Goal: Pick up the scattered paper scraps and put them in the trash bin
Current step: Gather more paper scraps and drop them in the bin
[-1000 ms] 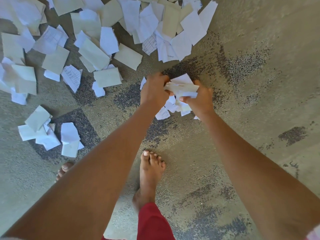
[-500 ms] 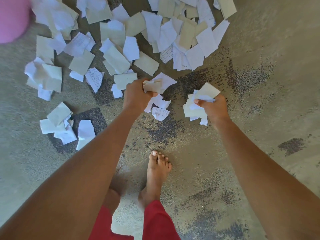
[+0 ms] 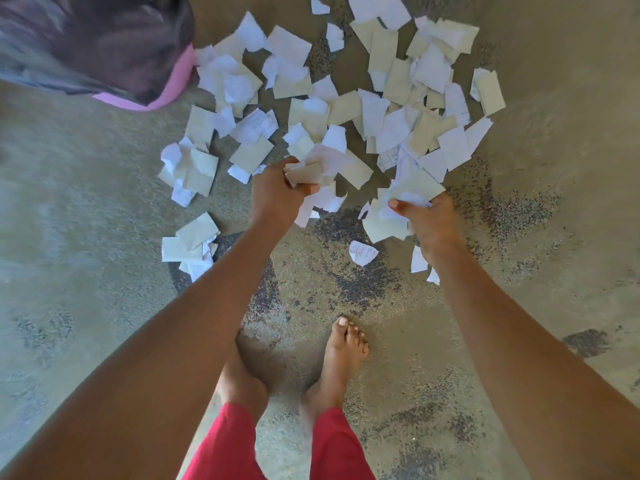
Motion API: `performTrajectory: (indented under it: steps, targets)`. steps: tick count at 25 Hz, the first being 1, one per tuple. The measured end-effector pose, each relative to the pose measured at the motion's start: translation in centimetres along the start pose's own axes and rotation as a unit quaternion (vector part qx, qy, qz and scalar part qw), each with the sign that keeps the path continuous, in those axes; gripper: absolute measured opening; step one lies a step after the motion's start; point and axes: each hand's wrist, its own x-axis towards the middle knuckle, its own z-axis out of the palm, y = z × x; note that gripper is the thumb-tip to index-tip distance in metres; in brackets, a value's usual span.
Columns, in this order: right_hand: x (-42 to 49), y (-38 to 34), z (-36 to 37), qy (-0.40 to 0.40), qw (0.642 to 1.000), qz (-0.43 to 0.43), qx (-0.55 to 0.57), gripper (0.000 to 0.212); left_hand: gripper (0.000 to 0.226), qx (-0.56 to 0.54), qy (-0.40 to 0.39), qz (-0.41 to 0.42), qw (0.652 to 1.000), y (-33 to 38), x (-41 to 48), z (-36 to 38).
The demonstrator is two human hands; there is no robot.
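Many white and beige paper scraps [image 3: 349, 109] lie scattered over the concrete floor ahead of me. My left hand [image 3: 273, 195] grips a crumpled bunch of scraps [image 3: 311, 171] above the floor. To its right, my right hand [image 3: 427, 220] holds another bundle of scraps [image 3: 394, 209], thumb pressed on top. A single printed scrap [image 3: 362, 252] lies on the floor between the hands. The pink-rimmed trash bin [image 3: 162, 95] with a dark liner stands at the upper left, blurred.
My bare feet [image 3: 341, 362] and red trouser legs [image 3: 332, 445] are at the bottom centre. A small pile of scraps [image 3: 190, 247] lies left of my left forearm. The floor is rough concrete with dark speckled patches [image 3: 363, 282].
My hands have moved apart, each carrying its own bunch of scraps. The view has swung left, bringing the trash bin into sight at the upper left, and my second foot has stepped forward.
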Motion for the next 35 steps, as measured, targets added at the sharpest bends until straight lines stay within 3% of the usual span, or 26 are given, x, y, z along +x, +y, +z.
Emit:
performTrajectory:
  steps: [4,9,12,16,21,24,27,31,35]
  targets:
    - [-1.9,-3.2,3.7,-0.025,0.999,-0.020,0.013,0.030,0.021,-0.041,0.034,-0.010,0.999,-0.2,-0.3,-4.6]
    - [-5.1,-7.5,7.7,-0.041,0.997,-0.057,0.022,0.033,0.031,-0.073,0.079,-0.022,0.994,0.1,-1.4,-10.1]
    - [-7.1,-10.8,10.1,-0.048,0.996,-0.064,0.028,0.035,0.020,-0.097,0.088,-0.008,0.991,0.9,-2.2,-13.0]
    - [-9.7,-15.7,12.9,-0.082,0.990,-0.109,0.035,0.019,0.016,-0.114,0.114,0.014,0.987,2.6,-3.2,-17.4]
    - [-12.8,-21.5,15.8,-0.101,0.985,-0.138,0.036,0.018,0.011,-0.138,0.149,0.021,0.979,5.3,-3.3,-23.5]
    - [-14.6,-24.8,18.0,-0.110,0.981,-0.155,0.033,0.036,0.013,-0.150,0.167,0.032,0.974,6.1,-3.2,-27.2]
    - [-16.3,-27.9,19.9,-0.124,0.977,-0.166,0.044,0.029,0.014,-0.170,0.189,0.039,0.966,6.7,-2.7,-30.2]
    - [-17.4,-30.7,23.2,-0.160,0.965,-0.204,0.030,0.029,0.032,-0.159,0.239,0.050,0.957,7.3,-1.6,-33.2]
    - [-16.4,-31.6,26.2,-0.143,0.965,-0.219,0.012,0.030,0.014,-0.156,0.266,0.047,0.950,6.7,0.4,-34.3]
